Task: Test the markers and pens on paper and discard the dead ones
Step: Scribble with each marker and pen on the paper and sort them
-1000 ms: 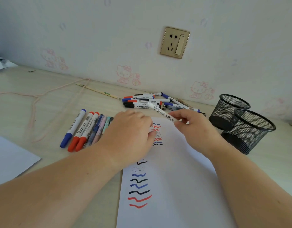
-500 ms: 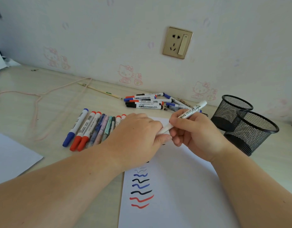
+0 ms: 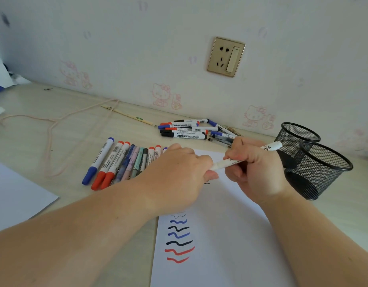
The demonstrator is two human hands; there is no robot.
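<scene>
My paper (image 3: 230, 235) lies near me with wavy red, black and blue lines. Above it, my right hand (image 3: 255, 170) grips a white pen (image 3: 226, 163), and my left hand (image 3: 179, 175) pinches its end. Farther off stand two black mesh cups (image 3: 315, 168); I cannot see inside.

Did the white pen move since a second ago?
Yes. The white pen has swung round in the right hand: its far end pointed at the marker pile before, now at the mesh cups.
</scene>
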